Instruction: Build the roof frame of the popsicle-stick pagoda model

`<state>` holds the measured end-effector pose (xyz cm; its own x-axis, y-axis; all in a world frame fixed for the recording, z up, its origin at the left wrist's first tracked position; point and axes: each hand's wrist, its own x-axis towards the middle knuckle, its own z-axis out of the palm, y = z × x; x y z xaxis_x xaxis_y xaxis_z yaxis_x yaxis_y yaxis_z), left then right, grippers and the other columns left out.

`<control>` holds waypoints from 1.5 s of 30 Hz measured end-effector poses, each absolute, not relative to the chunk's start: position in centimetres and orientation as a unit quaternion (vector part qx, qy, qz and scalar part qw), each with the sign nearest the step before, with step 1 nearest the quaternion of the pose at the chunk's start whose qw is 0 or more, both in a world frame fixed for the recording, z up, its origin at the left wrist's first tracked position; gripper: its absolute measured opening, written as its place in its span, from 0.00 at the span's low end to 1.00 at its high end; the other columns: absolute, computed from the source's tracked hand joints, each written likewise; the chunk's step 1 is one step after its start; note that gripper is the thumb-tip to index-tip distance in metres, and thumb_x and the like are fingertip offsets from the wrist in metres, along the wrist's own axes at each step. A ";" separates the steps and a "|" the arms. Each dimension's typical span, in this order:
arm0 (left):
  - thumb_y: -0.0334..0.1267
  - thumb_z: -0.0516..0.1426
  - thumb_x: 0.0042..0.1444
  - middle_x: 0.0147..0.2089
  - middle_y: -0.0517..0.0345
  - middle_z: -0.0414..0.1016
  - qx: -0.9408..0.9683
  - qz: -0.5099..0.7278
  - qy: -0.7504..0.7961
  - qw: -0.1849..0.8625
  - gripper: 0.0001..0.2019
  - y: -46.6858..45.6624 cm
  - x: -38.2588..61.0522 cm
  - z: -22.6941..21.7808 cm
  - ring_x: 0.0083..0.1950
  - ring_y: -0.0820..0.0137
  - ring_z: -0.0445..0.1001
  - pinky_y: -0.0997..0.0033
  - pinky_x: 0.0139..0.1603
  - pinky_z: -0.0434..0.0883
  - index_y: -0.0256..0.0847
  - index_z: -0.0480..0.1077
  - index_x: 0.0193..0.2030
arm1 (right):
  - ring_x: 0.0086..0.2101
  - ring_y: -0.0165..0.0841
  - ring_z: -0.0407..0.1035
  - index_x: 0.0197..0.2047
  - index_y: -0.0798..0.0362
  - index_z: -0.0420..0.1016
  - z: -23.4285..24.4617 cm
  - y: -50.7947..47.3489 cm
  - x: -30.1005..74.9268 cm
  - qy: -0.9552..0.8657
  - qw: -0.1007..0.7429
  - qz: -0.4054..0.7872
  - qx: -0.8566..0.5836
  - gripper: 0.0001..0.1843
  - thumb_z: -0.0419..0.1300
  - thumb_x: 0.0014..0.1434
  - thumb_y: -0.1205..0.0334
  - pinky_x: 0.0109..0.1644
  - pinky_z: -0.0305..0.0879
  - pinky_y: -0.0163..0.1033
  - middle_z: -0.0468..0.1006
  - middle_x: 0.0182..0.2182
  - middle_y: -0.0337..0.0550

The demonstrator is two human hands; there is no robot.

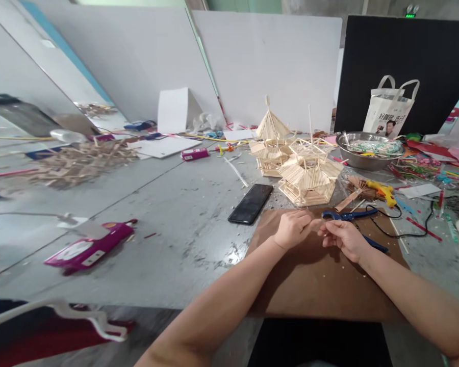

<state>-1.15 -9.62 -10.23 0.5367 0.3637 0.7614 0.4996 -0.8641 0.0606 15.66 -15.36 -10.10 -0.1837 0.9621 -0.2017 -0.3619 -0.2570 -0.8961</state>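
My left hand (292, 228) and my right hand (343, 237) meet over a brown board (313, 280) on the grey table, fingertips pinched together on something too small to make out. Blue-handled scissors (350, 215) lie just beyond my right hand. Behind them stands a wooden stick pavilion model (309, 176), and a second, taller stick model (271, 142) stands further back. A black phone (251, 203) lies face up to the left of the board.
A yellow glue gun (382, 191) with a black cord lies at the right. A metal bowl (367, 151) holds coloured sticks. A pink tool (87, 247) and a heap of wooden sticks (80, 163) sit at the left. White panels stand behind.
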 end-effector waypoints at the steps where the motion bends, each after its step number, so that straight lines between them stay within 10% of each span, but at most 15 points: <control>1: 0.41 0.47 0.62 0.17 0.61 0.66 -0.876 -0.406 -0.247 0.081 0.22 -9.7 -1.1 -10.3 0.19 0.77 0.63 0.76 0.22 0.58 0.38 0.60 0.16 | 0.18 0.25 0.67 0.25 0.57 0.74 -10.2 -15.4 15.6 -0.374 0.492 0.666 -0.417 0.19 0.68 0.38 0.49 0.25 0.64 0.34 0.77 0.23 0.41; 8: 0.44 0.41 0.64 0.18 0.59 0.65 -0.901 -0.348 -0.248 0.068 0.24 -10.2 -0.2 -10.5 0.21 0.76 0.64 0.75 0.23 0.56 0.38 0.60 0.18 | 0.14 0.24 0.61 0.16 0.55 0.63 -10.7 -15.3 15.6 -0.446 0.522 0.561 -0.463 0.25 0.58 0.47 0.41 0.20 0.58 0.32 0.65 0.12 0.33; 15: 0.35 0.41 0.62 0.26 0.59 0.72 -0.917 -0.299 -0.263 0.037 0.15 -10.3 0.1 -11.2 0.26 0.76 0.70 0.79 0.25 0.60 0.38 0.65 0.31 | 0.16 0.23 0.62 0.31 0.53 0.67 -11.3 -15.0 15.5 -0.503 0.527 0.494 -0.474 0.18 0.62 0.43 0.49 0.21 0.58 0.33 0.70 0.22 0.31; 26: 0.47 0.42 0.62 0.21 0.57 0.71 -0.921 -0.284 -0.265 0.035 0.24 -10.2 -0.1 -11.0 0.23 0.74 0.70 0.76 0.24 0.58 0.38 0.63 0.19 | 0.16 0.24 0.62 0.31 0.53 0.67 -11.3 -15.3 15.5 -0.552 0.496 0.464 -0.483 0.13 0.59 0.48 0.52 0.22 0.58 0.33 0.69 0.21 0.32; 35: 0.36 0.44 0.61 0.37 0.56 0.77 -0.905 -0.305 -0.296 0.016 0.13 -9.8 -0.1 -11.5 0.35 0.73 0.75 0.78 0.33 0.66 0.39 0.69 0.42 | 0.16 0.24 0.62 0.32 0.53 0.65 -11.8 -15.3 15.6 -0.573 0.495 0.441 -0.482 0.13 0.57 0.50 0.52 0.20 0.56 0.32 0.69 0.21 0.33; 45: 0.48 0.46 0.60 0.18 0.59 0.68 -0.829 -0.363 -0.424 -0.005 0.24 -9.1 -0.8 -11.0 0.21 0.75 0.64 0.76 0.23 0.56 0.38 0.64 0.17 | 0.20 0.25 0.64 0.33 0.52 0.66 -11.7 -14.9 15.9 -0.543 0.528 0.429 -0.493 0.13 0.59 0.48 0.53 0.24 0.61 0.34 0.69 0.23 0.35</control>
<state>-0.81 -9.08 -10.97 0.3759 0.7079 0.5980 0.7002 -0.6397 0.3171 15.89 -14.94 -11.73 0.0433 0.9877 0.1501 0.0820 0.1462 -0.9859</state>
